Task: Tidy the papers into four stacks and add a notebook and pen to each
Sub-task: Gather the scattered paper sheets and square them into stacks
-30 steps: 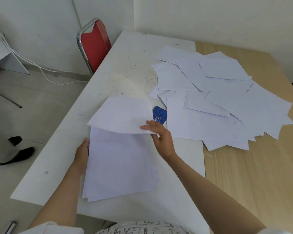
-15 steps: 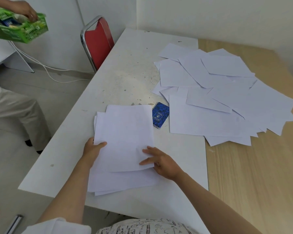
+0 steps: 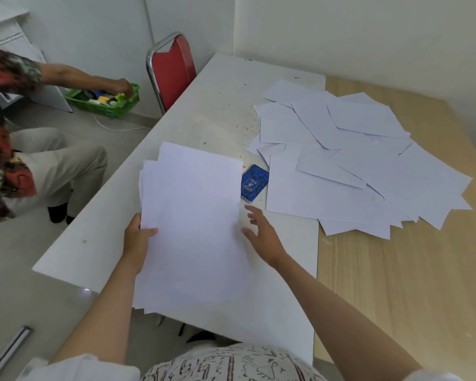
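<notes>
Single head-worn view, looking forward and down, close over table [image 3: 209,111]

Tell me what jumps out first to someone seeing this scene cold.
The mess of loose white papers fanned across the seam between the white table and the wooden table. Nearer, the left hand grips a gathered paper stack, the right hand open beside it. A small blue notebook lies between stack and mess.

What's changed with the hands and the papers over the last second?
The right hand laid its sheet on the stack, then lifted off, fingers spread, beside it. The left hand shifted its grip down the stack's left edge. The blue notebook and scattered papers stayed put.
</notes>
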